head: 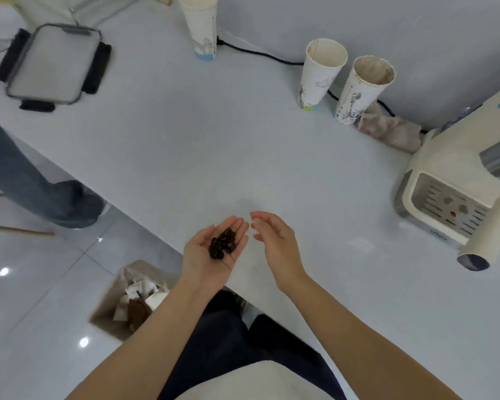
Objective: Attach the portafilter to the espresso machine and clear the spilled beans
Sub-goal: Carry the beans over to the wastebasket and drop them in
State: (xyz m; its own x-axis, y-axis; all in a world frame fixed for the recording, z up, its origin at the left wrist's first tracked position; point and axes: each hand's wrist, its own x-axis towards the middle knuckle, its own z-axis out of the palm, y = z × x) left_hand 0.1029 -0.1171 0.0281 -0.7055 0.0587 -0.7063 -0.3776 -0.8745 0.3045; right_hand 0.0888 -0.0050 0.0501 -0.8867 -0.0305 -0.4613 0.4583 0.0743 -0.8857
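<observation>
Machine [456, 180] at right edge, cut off by the frame; only its cream body, vented tray and a red dot show. A cream handle [485, 241] juts from it toward lower right, dark at its end; where it joins the machine is out of view, so whether the portafilter is locked in cannot be told. Whole frame soft with blur; prints on the three cups [322, 73] at top are unreadable. A crumpled cloth [390, 129] sits between the cups and the machine.

Beans [223, 246]: a small dark heap in the palm of the left hand [214, 252], held flat, palm up, at the surface [214, 145] edge, centre of frame. Right hand [274, 243] just beside it, fingers loosely curved, palm turned toward the left, empty, not touching it. Bin [124, 301] on the floor at lower left, just below the left forearm, with paper scraps inside.
</observation>
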